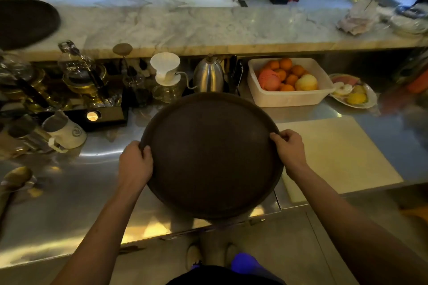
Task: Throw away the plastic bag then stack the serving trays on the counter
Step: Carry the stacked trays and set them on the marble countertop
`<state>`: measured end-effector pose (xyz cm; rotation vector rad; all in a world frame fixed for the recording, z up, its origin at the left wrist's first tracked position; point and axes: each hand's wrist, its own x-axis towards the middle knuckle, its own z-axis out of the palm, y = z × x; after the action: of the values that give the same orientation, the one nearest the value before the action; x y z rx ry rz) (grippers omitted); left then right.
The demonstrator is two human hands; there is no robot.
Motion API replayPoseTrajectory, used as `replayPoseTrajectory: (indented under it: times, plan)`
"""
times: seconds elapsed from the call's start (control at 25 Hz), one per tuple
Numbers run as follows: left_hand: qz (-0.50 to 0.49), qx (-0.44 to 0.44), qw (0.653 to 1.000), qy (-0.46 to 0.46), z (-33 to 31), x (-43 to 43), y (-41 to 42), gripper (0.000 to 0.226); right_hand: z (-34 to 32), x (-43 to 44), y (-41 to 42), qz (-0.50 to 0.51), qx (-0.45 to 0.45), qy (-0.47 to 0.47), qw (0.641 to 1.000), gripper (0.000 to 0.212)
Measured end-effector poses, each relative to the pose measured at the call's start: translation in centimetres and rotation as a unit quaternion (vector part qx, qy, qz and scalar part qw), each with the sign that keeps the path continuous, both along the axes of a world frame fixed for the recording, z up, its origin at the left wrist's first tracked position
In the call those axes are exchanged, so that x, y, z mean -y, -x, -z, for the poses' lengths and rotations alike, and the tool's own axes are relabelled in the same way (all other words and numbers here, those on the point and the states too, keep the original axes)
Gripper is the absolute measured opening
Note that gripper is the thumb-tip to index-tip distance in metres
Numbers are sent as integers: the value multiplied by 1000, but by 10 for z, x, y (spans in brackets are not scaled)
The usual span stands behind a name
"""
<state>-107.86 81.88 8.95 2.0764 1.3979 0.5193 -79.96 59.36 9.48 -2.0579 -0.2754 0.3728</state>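
Observation:
A round dark brown serving tray [210, 155] is held level above the front edge of the steel worktop [76, 192]. My left hand [135, 164] grips its left rim and my right hand [289, 148] grips its right rim. A second dark round tray [25, 21] lies on the raised marble counter [185, 25] at the far left, partly cut off by the frame edge. No plastic bag can be picked out with certainty.
Glass teapots, a white dripper [165, 69] and a steel kettle [208, 74] line the back of the worktop. A white tub of oranges [289, 97], a plate of fruit [354, 92] and a pale cutting board [335, 152] lie right. Crumpled wrapping [356, 18] sits on the marble.

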Motion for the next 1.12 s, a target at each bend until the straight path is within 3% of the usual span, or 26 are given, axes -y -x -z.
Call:
replayPoseTrajectory:
  times: [0.2,0.52,0.84,1.12]
  plan:
    - [-13,26,999,-44,-59,-2,3,24,-55,-8,-1,-2,-46,-94,994,16]
    - [-91,50,991,-90,-143,2,40,20,-131,-39,7,-93,-30,-195,976,20]
    - [-175,32,974,-140,-198,-21,135,8,-184,-116,76,-174,-15,-195,965,21]
    - [-191,93,967,-140,-206,-116,231,4,-204,-229,172,-160,26,-186,969,25]
